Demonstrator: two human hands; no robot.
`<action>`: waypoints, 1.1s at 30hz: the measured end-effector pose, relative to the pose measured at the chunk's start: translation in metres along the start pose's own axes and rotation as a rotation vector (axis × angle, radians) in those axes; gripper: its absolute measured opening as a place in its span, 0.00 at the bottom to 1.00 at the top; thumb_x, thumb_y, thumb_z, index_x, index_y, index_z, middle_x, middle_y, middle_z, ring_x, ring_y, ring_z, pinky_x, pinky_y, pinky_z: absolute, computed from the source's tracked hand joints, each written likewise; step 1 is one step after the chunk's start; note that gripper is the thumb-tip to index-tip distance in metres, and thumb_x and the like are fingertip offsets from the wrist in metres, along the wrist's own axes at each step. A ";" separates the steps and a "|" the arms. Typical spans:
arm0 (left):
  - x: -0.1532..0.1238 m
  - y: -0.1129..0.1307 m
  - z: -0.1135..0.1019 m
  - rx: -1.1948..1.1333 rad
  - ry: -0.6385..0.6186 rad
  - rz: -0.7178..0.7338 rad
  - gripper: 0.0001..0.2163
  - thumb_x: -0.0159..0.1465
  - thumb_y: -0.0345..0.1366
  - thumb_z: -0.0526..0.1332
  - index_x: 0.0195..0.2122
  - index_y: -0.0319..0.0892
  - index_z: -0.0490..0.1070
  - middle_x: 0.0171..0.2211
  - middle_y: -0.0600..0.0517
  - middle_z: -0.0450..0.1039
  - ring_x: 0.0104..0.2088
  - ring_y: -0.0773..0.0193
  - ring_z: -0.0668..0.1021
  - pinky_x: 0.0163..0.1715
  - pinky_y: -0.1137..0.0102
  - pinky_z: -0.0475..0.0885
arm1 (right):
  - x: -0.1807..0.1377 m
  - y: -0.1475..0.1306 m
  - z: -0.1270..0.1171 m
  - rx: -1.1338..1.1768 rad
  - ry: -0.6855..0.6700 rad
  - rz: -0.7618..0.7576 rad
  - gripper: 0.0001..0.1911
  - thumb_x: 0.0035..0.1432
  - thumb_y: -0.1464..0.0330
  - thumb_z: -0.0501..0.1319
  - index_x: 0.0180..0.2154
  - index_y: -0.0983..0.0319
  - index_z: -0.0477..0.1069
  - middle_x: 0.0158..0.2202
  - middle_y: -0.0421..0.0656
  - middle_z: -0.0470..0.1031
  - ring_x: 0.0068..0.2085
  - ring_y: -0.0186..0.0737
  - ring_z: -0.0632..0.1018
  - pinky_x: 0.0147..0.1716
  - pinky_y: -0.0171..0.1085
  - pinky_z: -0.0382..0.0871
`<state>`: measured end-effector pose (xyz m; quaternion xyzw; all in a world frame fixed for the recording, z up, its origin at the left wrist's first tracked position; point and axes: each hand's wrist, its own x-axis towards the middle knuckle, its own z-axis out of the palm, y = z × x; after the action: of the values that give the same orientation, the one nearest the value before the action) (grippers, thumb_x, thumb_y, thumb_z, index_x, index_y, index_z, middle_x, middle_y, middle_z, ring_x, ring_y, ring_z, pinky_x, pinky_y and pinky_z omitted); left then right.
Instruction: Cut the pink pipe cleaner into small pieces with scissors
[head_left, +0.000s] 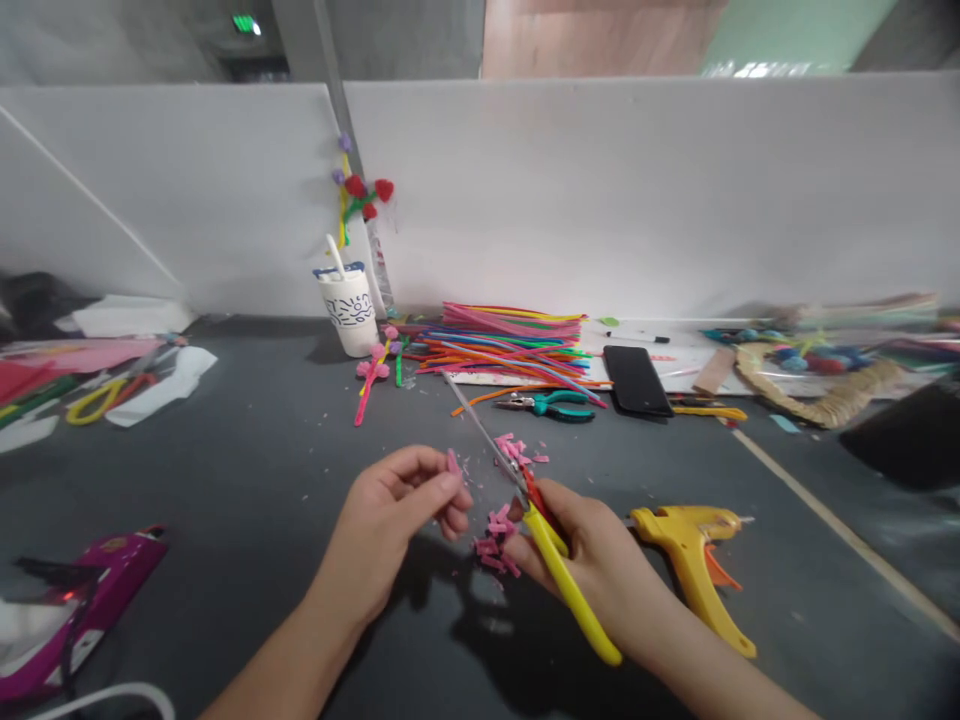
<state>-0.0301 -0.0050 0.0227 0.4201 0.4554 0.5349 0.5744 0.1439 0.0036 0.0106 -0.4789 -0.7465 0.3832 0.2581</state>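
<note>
Handwork: pinching a short pink chenille snippet (453, 462) between thumb and fingers of the left hand (394, 505), holding it above the dark tabletop (262, 560). Gripping yellow-handled scissors (575, 597) by the handles in the right hand (592, 535), pointing them forward and leftward beside loose pink chenille pieces (489, 547), seemingly clear of the snippet. Probably dealing with something featherlight, fuzzy and bendable, hardly slippery; likely calling for a gentle pinch near one end.

The head view looks forward and down from close behind left hand (401, 503) and right hand (606, 558) toward a partition (637, 200).
</note>
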 end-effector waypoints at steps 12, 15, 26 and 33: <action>0.002 0.007 -0.011 -0.179 0.098 0.161 0.01 0.54 0.29 0.61 0.27 0.40 0.72 0.20 0.56 0.72 0.20 0.73 0.72 0.21 0.80 0.68 | -0.001 0.007 0.010 -0.604 0.048 -0.175 0.17 0.55 0.55 0.50 0.37 0.62 0.62 0.21 0.41 0.70 0.21 0.39 0.70 0.20 0.33 0.52; 0.002 0.008 -0.011 -0.184 0.099 0.140 0.01 0.54 0.30 0.61 0.27 0.40 0.72 0.20 0.56 0.72 0.20 0.74 0.72 0.21 0.80 0.67 | -0.003 0.008 0.010 -0.624 0.063 -0.204 0.18 0.55 0.55 0.49 0.36 0.63 0.63 0.22 0.42 0.71 0.22 0.40 0.71 0.20 0.33 0.53; 0.002 0.009 -0.012 -0.200 0.073 0.063 0.01 0.53 0.30 0.62 0.27 0.39 0.72 0.20 0.55 0.73 0.19 0.73 0.73 0.20 0.80 0.67 | -0.002 0.007 0.009 -0.626 0.044 -0.194 0.17 0.55 0.54 0.50 0.33 0.62 0.62 0.20 0.41 0.70 0.20 0.40 0.70 0.18 0.33 0.51; 0.002 0.009 -0.013 -0.192 0.079 0.082 0.01 0.53 0.30 0.62 0.27 0.39 0.72 0.20 0.55 0.73 0.20 0.73 0.74 0.21 0.80 0.68 | -0.004 0.005 0.011 -0.572 -0.003 -0.140 0.16 0.55 0.54 0.50 0.30 0.61 0.61 0.20 0.41 0.71 0.19 0.38 0.69 0.18 0.33 0.51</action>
<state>-0.0446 -0.0020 0.0279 0.3599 0.4069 0.6153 0.5711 0.1395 -0.0021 0.0005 -0.4789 -0.8558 0.1394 0.1374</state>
